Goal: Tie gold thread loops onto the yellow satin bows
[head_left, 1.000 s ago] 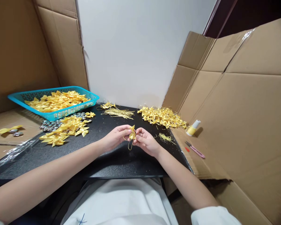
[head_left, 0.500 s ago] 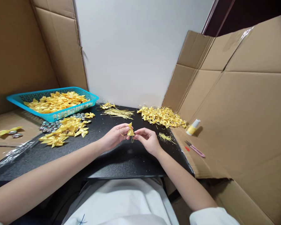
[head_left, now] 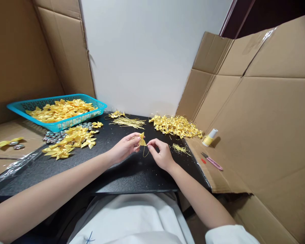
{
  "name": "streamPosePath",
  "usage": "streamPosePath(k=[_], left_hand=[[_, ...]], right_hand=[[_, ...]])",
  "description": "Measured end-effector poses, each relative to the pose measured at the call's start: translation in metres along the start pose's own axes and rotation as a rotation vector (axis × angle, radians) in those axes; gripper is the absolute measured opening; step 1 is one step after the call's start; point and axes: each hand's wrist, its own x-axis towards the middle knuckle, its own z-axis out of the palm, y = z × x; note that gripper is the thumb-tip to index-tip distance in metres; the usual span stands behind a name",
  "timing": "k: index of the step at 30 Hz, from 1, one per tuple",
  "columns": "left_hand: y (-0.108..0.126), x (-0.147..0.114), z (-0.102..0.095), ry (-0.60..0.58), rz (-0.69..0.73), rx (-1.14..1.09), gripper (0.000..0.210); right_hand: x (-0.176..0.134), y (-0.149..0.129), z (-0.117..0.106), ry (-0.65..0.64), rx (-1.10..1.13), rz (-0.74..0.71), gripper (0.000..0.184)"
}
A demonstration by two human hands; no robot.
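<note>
A small yellow ribbon bow [head_left: 142, 139] is pinched between the thumb and fingers of my left hand [head_left: 128, 146], above the black table. From the bow a thin gold cord [head_left: 145, 154] hangs in a loop below. My right hand [head_left: 160, 152] is closed in a pinch on the cord, just right of the bow. The fingertips hide the cord's end.
At left, a blue basket [head_left: 58, 127] holds yellow bows, with loose bows [head_left: 77, 137] and silvery pieces [head_left: 54, 137] before it. Gold cords [head_left: 129, 122] lie ahead, corded bows [head_left: 176, 126] at right. Thread snips [head_left: 213, 162] and a thread spool [head_left: 208, 138] rest on cardboard.
My right hand has drawn slightly away from the bow, and the cord loop beneath is wider. The bow has turned a little in my left fingers.
</note>
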Motion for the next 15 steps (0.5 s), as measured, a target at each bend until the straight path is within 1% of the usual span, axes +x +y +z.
streamPosePath(k=[5, 10, 15], left_hand=[[-0.0039, 0.0014, -0.0059, -0.044, -0.029, 0.007, 0.025], [-0.0066, 0.0022, -0.0091, -0.074, -0.042, 0.030, 0.024], [-0.0047, -0.0001, -0.0043, -0.051, -0.067, 0.073, 0.028]], right_hand=[[-0.0011, -0.0004, 0.0012, 0.038, -0.012, 0.009, 0.016], [-0.0015, 0.0007, 0.0030, 0.043, -0.007, 0.009, 0.015], [-0.0023, 0.0010, 0.0041, 0.039, 0.003, 0.013, 0.016]])
